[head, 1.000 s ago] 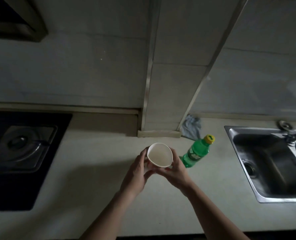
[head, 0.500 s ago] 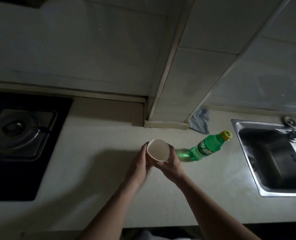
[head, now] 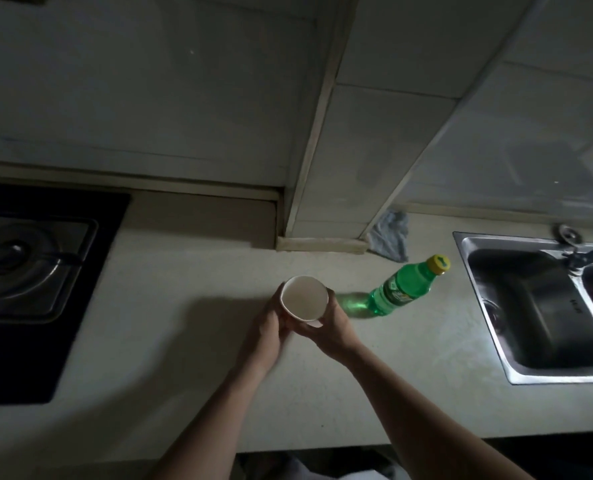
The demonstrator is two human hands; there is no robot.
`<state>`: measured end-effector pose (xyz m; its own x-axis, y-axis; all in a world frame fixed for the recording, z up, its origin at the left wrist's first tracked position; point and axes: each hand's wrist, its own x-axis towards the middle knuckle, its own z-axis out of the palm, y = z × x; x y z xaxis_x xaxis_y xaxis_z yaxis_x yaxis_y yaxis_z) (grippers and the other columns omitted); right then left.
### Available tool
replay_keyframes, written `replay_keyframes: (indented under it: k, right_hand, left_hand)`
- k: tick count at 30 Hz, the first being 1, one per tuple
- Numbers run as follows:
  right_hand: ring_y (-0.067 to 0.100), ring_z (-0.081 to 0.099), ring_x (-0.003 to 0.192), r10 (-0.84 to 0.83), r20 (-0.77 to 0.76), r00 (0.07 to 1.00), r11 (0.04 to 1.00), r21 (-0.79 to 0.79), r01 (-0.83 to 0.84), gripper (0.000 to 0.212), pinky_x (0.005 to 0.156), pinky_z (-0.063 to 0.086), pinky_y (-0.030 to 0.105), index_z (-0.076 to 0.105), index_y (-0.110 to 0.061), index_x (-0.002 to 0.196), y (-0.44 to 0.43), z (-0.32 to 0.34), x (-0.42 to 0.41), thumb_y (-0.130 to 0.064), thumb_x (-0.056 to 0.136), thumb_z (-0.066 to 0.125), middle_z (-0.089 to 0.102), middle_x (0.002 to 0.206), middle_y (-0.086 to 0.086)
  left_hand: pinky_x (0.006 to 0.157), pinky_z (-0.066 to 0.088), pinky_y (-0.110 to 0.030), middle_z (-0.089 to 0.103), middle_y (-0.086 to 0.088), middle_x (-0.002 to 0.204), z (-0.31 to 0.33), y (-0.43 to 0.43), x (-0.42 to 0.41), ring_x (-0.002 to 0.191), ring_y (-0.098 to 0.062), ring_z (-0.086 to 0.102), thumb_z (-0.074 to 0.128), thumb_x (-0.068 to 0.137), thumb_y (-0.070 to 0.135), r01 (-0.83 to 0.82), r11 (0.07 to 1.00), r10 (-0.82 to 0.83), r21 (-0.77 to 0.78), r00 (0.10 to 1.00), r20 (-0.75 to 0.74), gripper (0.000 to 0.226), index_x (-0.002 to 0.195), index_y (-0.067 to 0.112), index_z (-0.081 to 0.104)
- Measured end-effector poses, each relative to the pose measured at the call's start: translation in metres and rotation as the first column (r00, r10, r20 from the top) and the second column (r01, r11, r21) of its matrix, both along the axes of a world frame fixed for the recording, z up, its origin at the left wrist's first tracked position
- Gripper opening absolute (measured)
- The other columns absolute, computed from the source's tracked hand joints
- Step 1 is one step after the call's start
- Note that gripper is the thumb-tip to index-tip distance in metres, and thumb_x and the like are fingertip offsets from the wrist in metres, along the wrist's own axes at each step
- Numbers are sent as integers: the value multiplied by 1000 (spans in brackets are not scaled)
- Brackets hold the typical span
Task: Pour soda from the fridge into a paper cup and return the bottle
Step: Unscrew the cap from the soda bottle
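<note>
Both hands are wrapped around one white paper cup [head: 304,298], held just above the pale countertop [head: 191,271]. The left hand [head: 265,332] has its fingers curled against the cup's left wall, and the right hand [head: 333,325] closes its fingers around the lower right side and the base, so the cup is gripped from two sides with its open mouth tipped up toward the camera. It looks empty inside.

Just beyond the right fingertips, apart from them, stands the green soda bottle [head: 404,287] with its yellow cap [head: 438,264] on, throwing a green glow on the counter between itself and the cup. Farther out on that side is the steel sink [head: 544,374]; a grey rag [head: 390,235] lies past the bottle against the wall, and the gas hob [head: 28,265] sits well off beyond the left hand.

A cup like this is likely very light and thin-walled, so it would buckle under a hard squeeze and tip easily once set down; a gentle hold low on the wall suits it. The bottle is probably the heavier item and possibly slick if chilled, best taken around its labelled middle, with the cap twisted off first.
</note>
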<state>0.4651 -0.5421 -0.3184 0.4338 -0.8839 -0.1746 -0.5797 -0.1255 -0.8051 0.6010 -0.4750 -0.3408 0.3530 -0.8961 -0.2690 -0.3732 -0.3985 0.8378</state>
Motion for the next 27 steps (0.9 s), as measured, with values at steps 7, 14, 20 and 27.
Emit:
replay_keyframes:
  k: [7,14,20,27]
  right_hand:
    - [17,61,112,22,15,1000,998,-53,-21,92,91,54,29,39,-11,138,-7,-1,-36,-47,66,83,58,131,6]
    - [7,63,97,203,19,979,970,-140,-198,55,85,53,18,57,-17,123,-16,-5,-111,-43,79,76,66,115,-2]
    - [6,66,85,170,47,984,982,-96,-165,38,81,55,25,69,-15,106,-41,-12,-184,-40,78,78,72,96,-3]
    - [13,62,78,-4,89,996,990,-142,17,44,71,56,31,56,-15,95,-71,-3,-225,-39,71,84,65,88,-3]
  left_hand:
    - [114,29,-29,39,-16,152,0,14,-6,140,-28,38,68,89,8,-67,998,66,-7,974,217,73,151,3,30]
    - [88,50,-40,61,-17,112,12,43,-39,106,-35,60,76,76,2,-290,953,291,-83,811,508,44,116,2,59]
    - [69,54,-36,64,-5,90,14,46,-113,84,-29,66,72,78,10,-119,987,28,112,798,602,16,91,15,64]
    - [73,55,-36,69,0,98,60,-26,-170,89,-21,66,69,85,15,62,997,-30,-35,814,580,18,103,15,65]
